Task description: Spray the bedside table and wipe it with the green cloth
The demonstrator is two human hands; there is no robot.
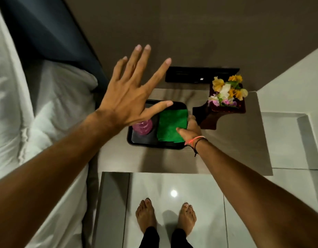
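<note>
The bedside table (217, 158) is a grey-brown top seen from above. On it stands a black tray (142, 142). A folded green cloth (169, 124) lies in the tray's right half. A pink spray bottle (143, 127) stands in the left half, partly hidden under my left hand. My left hand (129, 97) hovers high above the tray with its fingers spread wide, holding nothing. My right hand (190, 129) is low at the cloth's right edge, thumb resting on the cloth and fingers down beside it; whether it grips the cloth is unclear.
A dark wooden vase with yellow, white and pink flowers (226, 93) stands at the table's back right, close to my right hand. A black wall panel (201, 75) sits behind. The bed with white linen (38, 122) lies to the left. My bare feet (165, 217) stand on white floor tiles.
</note>
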